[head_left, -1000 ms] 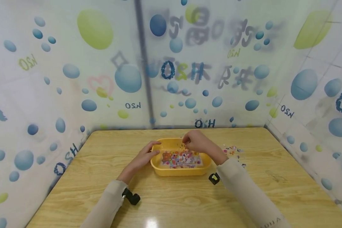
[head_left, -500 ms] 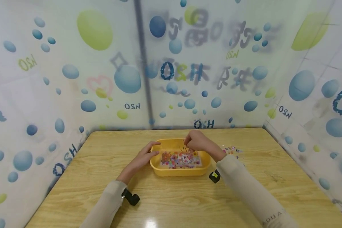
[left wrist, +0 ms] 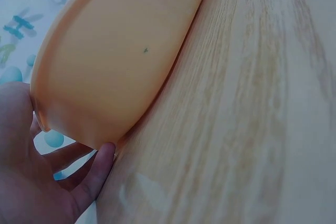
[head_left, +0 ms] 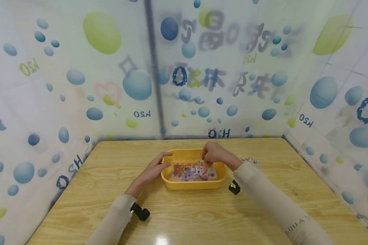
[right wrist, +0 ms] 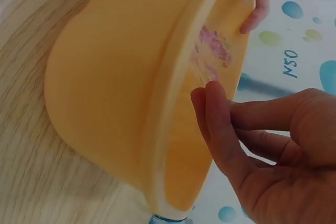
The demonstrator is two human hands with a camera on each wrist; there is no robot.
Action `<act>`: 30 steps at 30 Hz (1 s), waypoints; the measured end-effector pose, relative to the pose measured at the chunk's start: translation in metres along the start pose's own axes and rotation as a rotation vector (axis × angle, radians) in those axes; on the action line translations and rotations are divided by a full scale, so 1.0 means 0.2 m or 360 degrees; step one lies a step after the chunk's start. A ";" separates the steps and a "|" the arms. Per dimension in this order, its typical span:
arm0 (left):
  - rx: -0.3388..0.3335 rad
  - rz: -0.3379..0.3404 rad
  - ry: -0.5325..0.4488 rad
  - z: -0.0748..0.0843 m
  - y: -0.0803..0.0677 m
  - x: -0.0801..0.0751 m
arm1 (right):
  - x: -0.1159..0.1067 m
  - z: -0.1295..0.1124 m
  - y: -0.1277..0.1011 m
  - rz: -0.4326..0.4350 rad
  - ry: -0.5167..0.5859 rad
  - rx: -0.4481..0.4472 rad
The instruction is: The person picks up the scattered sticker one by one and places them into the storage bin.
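A yellow plastic basin [head_left: 193, 185] stands on the table, with a layer of small colourful bits [head_left: 191, 176] and cartoon shapes, one a brown bear [head_left: 178, 168], on its floor. My left hand [head_left: 154, 166] grips the basin's left end; in the left wrist view the thumb and fingers wrap its rim and underside. Over the basin's right part hovers my right hand [head_left: 214, 153], thumb and fingertips pressed together. The right wrist view shows nothing sticking out between those fingertips [right wrist: 216, 95]. Several tiny dark bits [head_left: 197, 160] show against the basin's back wall beside them.
More loose colourful bits [head_left: 249, 160] lie on the wooden table [head_left: 184, 214] right of the basin, partly behind my right sleeve [head_left: 273, 197]. A sheet wall [head_left: 135, 85] with blue and green dots rises behind the table and at both sides.
My right hand has shifted slightly right and lower over the basin. Fewer dark bits show below its fingertips than before. The left hand keeps its grip on the basin.
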State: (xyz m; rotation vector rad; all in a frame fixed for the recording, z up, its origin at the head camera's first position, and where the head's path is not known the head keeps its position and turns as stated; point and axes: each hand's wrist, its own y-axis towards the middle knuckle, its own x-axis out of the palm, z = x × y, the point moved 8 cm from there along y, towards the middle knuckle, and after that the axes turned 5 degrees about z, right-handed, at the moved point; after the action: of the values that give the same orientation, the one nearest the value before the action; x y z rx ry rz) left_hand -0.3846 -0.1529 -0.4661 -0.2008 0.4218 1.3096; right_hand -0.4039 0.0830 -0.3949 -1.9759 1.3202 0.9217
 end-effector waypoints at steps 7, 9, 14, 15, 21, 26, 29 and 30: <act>-0.0007 0.0008 -0.0016 0.00 0.00 0.00 | 0.03 -0.02 0.02 -0.0062 -0.0140 0.0006; -0.0011 0.0012 -0.0008 0.01 0.01 0.00 | 0.03 -0.02 0.02 -0.0080 -0.0193 0.0013; -0.0018 0.0016 0.0012 0.00 0.01 0.00 | 0.03 -0.02 0.03 -0.0121 -0.0264 0.0059; -0.0014 0.0014 0.0017 0.00 0.01 0.00 | 0.03 -0.02 0.04 -0.0127 -0.0272 0.0070; -0.0003 0.0022 0.0024 0.00 0.01 0.00 | 0.06 -0.01 0.07 -0.0164 -0.0366 0.0124; -0.0011 0.0022 0.0012 0.00 0.01 0.00 | 0.10 0.00 0.09 -0.0223 -0.0423 0.0210; -0.0012 0.0020 0.0019 0.00 0.01 0.01 | 0.11 0.01 0.10 -0.0255 -0.0433 0.0252; -0.0007 0.0020 0.0023 0.00 0.01 0.00 | 0.11 0.01 0.10 -0.0263 -0.0433 0.0262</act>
State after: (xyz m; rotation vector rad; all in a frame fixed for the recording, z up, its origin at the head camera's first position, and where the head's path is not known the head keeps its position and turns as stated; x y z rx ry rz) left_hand -0.3861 -0.1515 -0.4659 -0.2118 0.4328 1.3221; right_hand -0.4169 0.0671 -0.4157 -1.7348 1.0295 0.9327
